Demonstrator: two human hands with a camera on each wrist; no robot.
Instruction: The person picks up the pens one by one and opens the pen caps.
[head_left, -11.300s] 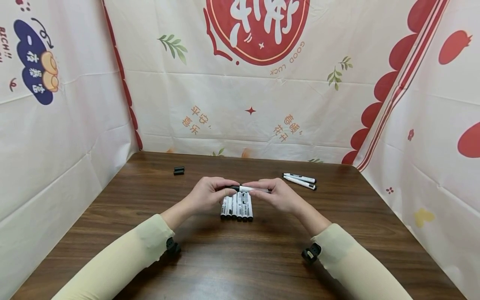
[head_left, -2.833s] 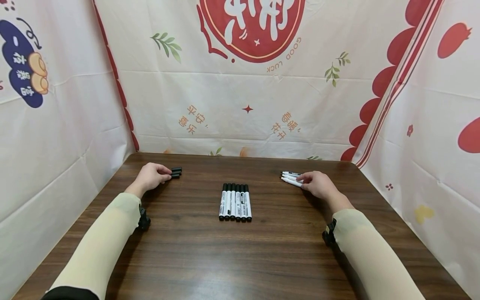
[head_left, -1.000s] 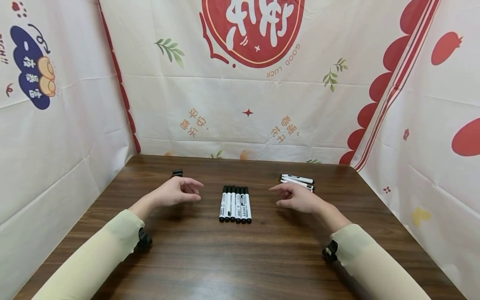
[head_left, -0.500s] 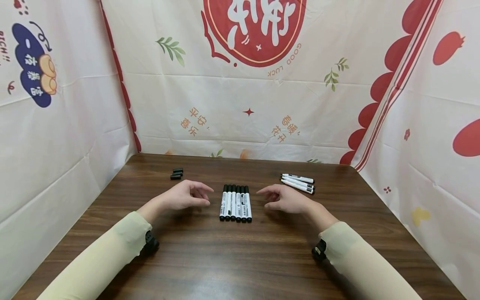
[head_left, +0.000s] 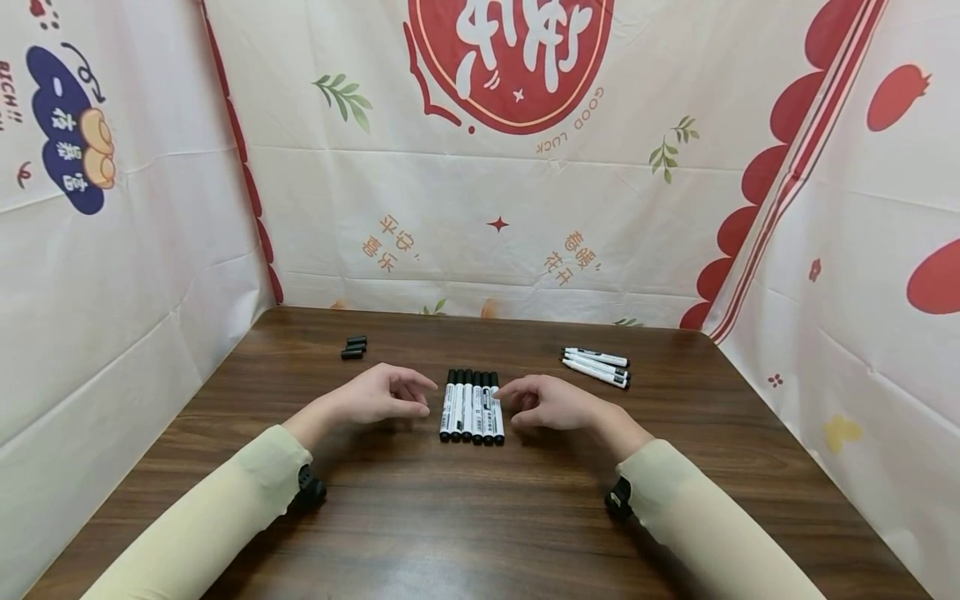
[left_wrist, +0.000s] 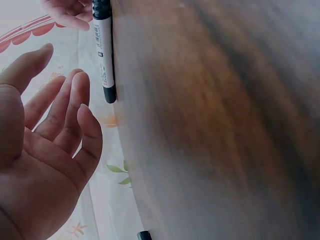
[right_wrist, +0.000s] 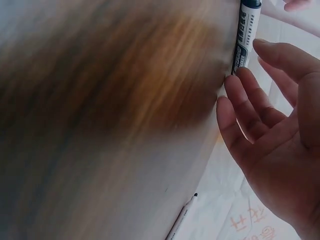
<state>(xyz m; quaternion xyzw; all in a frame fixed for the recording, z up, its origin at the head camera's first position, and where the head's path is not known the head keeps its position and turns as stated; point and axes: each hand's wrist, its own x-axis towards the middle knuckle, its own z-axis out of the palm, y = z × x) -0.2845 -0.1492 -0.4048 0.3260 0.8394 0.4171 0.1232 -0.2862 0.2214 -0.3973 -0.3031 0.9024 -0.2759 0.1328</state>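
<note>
Several capped black-and-white markers (head_left: 472,408) lie side by side in a neat row at the table's middle, black caps away from me. Just left of the row, my left hand (head_left: 386,394) hovers with relaxed fingers, holding nothing. At the row's right end is my right hand (head_left: 551,402), its fingertips right at the outermost marker (right_wrist: 246,35) and its fingers loosely bent. The left wrist view shows an end marker (left_wrist: 104,55) beyond my left fingertips. Behind on the right lie three uncapped markers (head_left: 596,367), and three black caps (head_left: 354,347) lie behind on the left.
The brown wooden table (head_left: 450,517) is walled by printed white cloth (head_left: 450,183) at the back and both sides. Black wrist cameras (head_left: 618,498) sit at the sleeve cuffs.
Earlier both hands held one marker over the row. Then a third cap came to the left group and a third uncapped marker to the right group. Both hands have since moved inward to the row.
</note>
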